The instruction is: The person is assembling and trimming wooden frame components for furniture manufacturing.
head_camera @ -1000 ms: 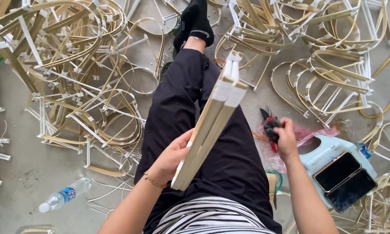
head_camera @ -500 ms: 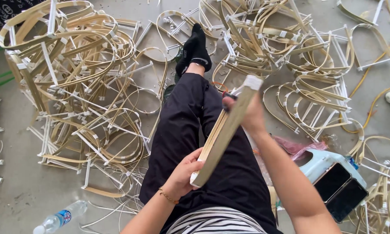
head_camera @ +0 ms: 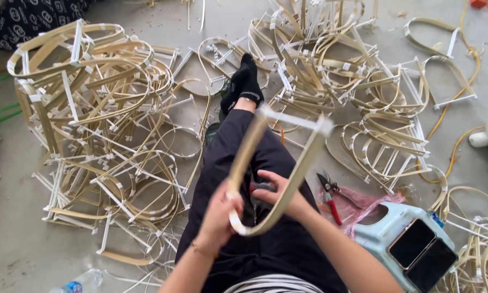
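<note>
Over my lap I hold a bent frame of pale bamboo strips (head_camera: 298, 168), U-shaped, with white tape at its corners. My left hand (head_camera: 219, 214) grips its lower left end near the curve. My right hand (head_camera: 279, 192) grips the curved bottom from the other side, and a dark object shows just behind its fingers. The frame's straight top bar is blurred and points away from me, above my outstretched leg in black trousers (head_camera: 238, 157) and a black sock (head_camera: 244, 81).
Heaps of similar bent bamboo frames lie on the grey floor to the left (head_camera: 97, 125) and far right (head_camera: 352, 92). Red-handled pliers (head_camera: 331, 198) rest on a pink bag beside my right thigh. A light blue stool (head_camera: 385, 233) carries two dark phones (head_camera: 420, 249). A plastic bottle (head_camera: 78, 282) lies lower left.
The frame was edge-on and upright; it has turned flat toward me, showing its U shape. My right hand left the pliers, went to the frame's top, then came down to its curved bottom.
</note>
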